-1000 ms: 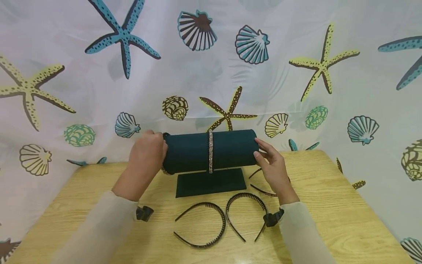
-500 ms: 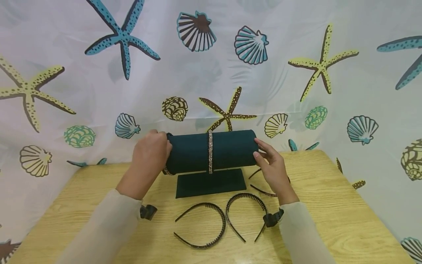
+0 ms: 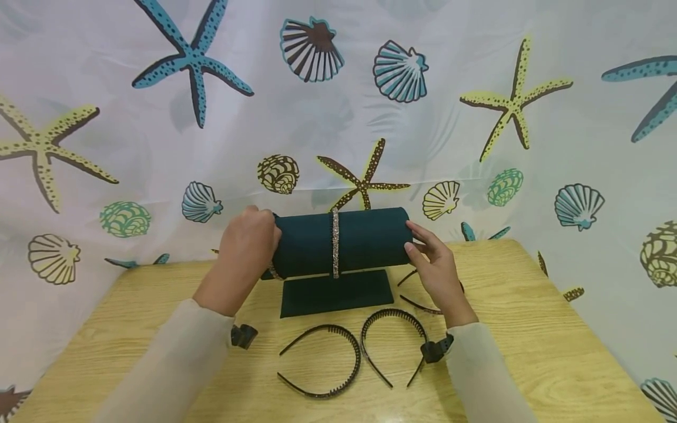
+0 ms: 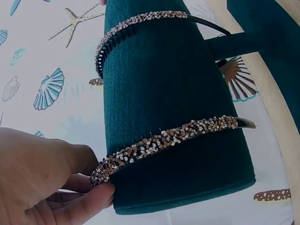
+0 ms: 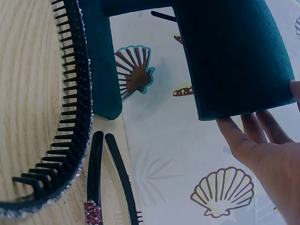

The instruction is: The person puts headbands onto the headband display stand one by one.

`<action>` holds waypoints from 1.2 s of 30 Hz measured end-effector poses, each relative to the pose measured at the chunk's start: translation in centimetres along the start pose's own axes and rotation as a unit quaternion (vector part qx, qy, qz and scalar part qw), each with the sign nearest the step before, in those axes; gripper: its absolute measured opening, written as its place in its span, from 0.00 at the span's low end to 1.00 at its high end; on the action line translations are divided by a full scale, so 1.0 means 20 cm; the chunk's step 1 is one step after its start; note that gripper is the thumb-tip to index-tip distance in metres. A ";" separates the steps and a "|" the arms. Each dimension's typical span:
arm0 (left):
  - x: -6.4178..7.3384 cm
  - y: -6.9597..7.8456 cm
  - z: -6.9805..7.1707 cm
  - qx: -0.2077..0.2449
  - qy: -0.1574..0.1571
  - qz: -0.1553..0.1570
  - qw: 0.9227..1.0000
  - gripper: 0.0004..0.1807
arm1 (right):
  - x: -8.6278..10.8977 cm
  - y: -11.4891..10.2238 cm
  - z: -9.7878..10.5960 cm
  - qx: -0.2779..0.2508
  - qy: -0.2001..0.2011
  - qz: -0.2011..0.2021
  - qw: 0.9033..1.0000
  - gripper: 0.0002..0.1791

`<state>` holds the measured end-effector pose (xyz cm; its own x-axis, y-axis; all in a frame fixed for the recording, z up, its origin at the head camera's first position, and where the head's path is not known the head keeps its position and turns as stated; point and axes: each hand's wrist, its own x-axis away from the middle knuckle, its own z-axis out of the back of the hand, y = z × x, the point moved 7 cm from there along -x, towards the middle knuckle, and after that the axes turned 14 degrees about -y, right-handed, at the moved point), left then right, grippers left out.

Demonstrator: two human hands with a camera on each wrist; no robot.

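A dark green velvet headband display stand (image 3: 370,238) has a horizontal roll over a flat base. Near the roll's left end my left hand (image 3: 245,252) pinches a glittery headband (image 4: 168,139) between thumb and fingers; in the left wrist view it arches across the roll, its far tip past the edge. A second glittery headband (image 3: 335,244) circles the roll's middle. My right hand (image 3: 435,267) touches the roll's right end, thumb and fingers extended against it; in the right wrist view the fingertips (image 5: 229,126) go out of sight behind the end edge.
On the wooden table (image 3: 529,352), a black toothed headband (image 3: 355,352) lies in front of the stand, another headband (image 3: 394,311) beside it. A third headband (image 3: 420,305) lies partly hidden behind my right wrist. A seashell-print cloth (image 3: 328,117) hangs behind the table.
My left hand has shifted slightly right with the headband, bringing it farther along the roll from its left end. The right hand stays at the other end.
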<state>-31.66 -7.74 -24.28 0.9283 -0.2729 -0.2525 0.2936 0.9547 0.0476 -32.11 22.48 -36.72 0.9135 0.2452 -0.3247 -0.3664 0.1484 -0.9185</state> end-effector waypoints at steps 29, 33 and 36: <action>-0.05 0.21 -0.06 -0.020 0.000 -0.037 0.999 0.12 | 0.00 0.01 0.00 -0.003 0.003 0.012 1.000 0.26; -0.06 0.23 -0.06 -0.021 0.006 -0.045 0.999 0.12 | 0.00 0.00 0.00 -0.002 0.002 0.016 1.000 0.26; -0.06 0.26 -0.06 -0.025 0.016 -0.050 0.998 0.11 | 0.00 0.00 0.00 -0.001 0.003 0.018 1.000 0.25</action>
<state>-31.52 -2.40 -24.89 0.8874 -0.3635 -0.2836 0.3717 0.9280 -0.0264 -32.18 22.46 -36.75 0.9008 0.2450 -0.3585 -0.3984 0.1380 -0.9068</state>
